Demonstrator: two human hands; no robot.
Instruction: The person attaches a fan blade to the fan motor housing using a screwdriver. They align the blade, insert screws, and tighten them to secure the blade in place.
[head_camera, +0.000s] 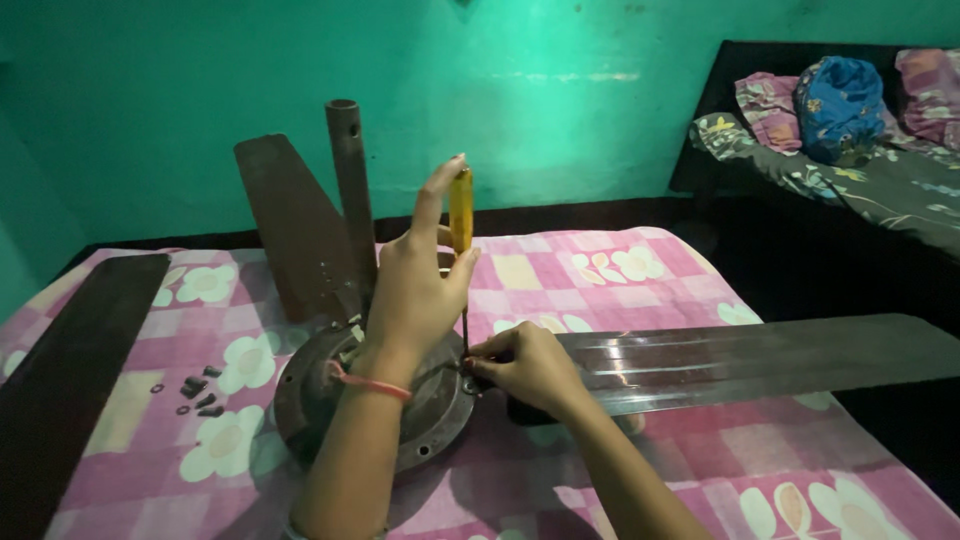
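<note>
A bed (620, 270), covered by a pink checked sheet with white flowers, is carrying a dismantled ceiling fan. The long blade (760, 360) is lying flat to the right, its inner end reaching the motor housing (420, 420). A second blade (60, 370) is lying along the left edge, and a third blade (290, 230) is standing tilted behind the housing. The housing is resting near the middle of the sheet, with the down rod (350, 190) rising upright from it. The left hand (415, 290) is gripping a yellow-handled screwdriver (461, 215) held vertically, fingers clamped around the handle, index finger extending up beside it. The shaft is pointing down to the joint where the long blade is meeting the housing. The right hand (530, 365) is resting on that joint, fingers pinched together at the screwdriver tip; what they are holding is too small to tell. Loose screws (198, 390) are lying on the sheet, left of the housing.
</note>
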